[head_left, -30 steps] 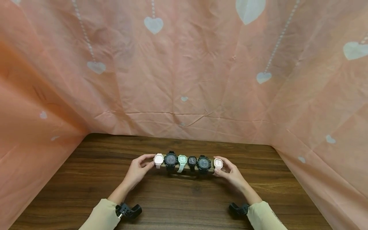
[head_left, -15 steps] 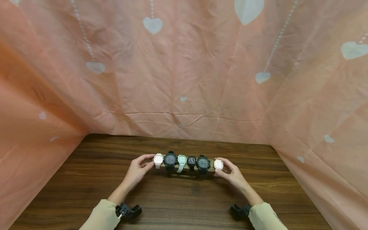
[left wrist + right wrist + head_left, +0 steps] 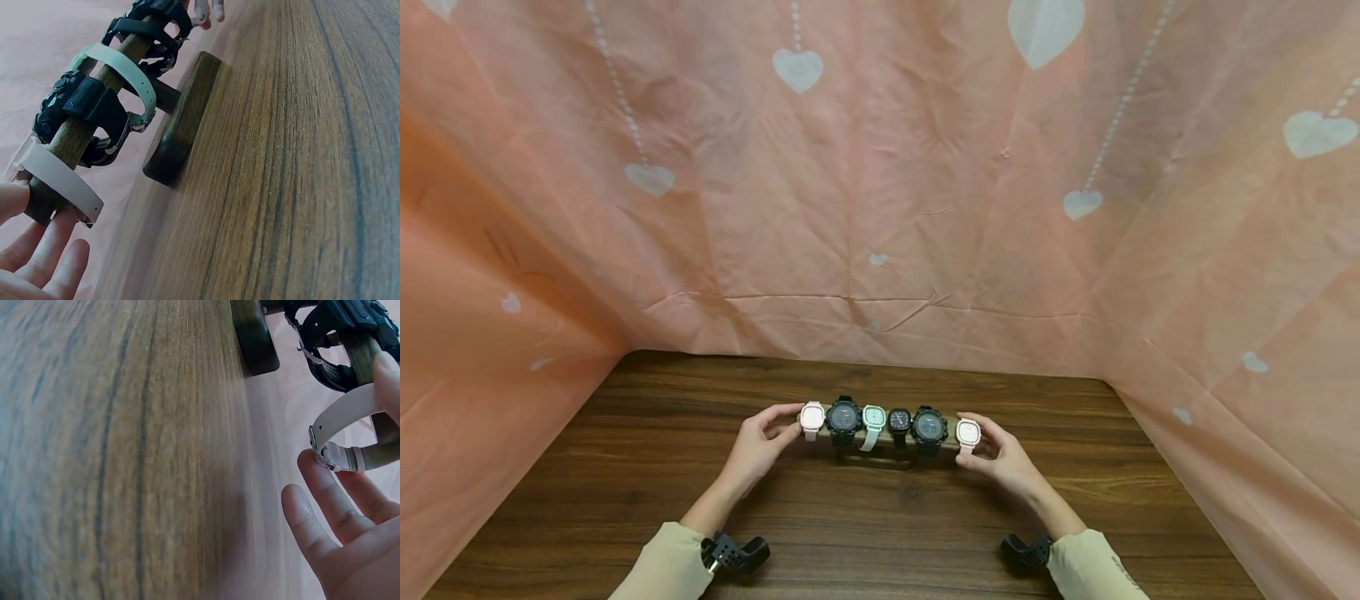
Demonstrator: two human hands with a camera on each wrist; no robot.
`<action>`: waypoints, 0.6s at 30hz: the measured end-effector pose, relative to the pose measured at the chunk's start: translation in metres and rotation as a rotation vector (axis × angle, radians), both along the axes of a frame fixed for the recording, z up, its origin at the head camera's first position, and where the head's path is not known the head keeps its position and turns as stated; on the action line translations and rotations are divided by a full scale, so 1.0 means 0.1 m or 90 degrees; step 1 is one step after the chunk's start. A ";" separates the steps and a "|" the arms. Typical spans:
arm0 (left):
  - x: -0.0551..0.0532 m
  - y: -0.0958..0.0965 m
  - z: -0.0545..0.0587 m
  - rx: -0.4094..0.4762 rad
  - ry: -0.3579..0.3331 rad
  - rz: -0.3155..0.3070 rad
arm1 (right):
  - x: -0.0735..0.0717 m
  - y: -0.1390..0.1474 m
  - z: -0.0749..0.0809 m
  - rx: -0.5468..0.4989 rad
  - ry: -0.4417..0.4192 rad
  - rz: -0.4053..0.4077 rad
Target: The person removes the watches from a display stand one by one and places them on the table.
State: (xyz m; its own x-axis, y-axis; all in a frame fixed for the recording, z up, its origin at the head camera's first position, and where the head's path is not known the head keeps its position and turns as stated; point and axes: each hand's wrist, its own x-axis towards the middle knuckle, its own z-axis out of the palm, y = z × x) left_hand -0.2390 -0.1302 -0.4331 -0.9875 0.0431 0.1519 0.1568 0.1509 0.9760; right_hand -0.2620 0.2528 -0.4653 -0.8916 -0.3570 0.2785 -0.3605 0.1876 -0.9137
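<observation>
A wooden T-bar watch stand [image 3: 74, 140] carries several watches in a row. My left hand [image 3: 762, 437] grips the bar's left end, thumb and fingers around the wood beside a pale pink watch [image 3: 812, 417]. At the other end, my right hand [image 3: 1006, 458] holds a second pale pink watch [image 3: 968, 432] between thumb and fingers. In the right wrist view its buckled strap [image 3: 347, 412] loops loosely around the bar, with the thumb on the strap and a fingertip at the buckle. Between them sit a mint watch [image 3: 873, 417], a small black watch [image 3: 898, 421] and two bulky black watches [image 3: 844, 419].
The stand's foot [image 3: 187, 119] rests on the dark wooden table [image 3: 880, 517]. A pink curtain [image 3: 880, 167] with white hearts encloses the table at the back and both sides. A black wrist mount [image 3: 735, 552] is strapped to each forearm.
The pale pink watch at the right end has turned slightly and shifted a little under my right fingers. My right thumb has moved slightly down. My left hand stays in place.
</observation>
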 end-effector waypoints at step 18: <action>-0.13 -0.02 -0.20 0.001 -0.003 0.009 | 0.02 0.05 -0.01 0.038 0.025 -0.022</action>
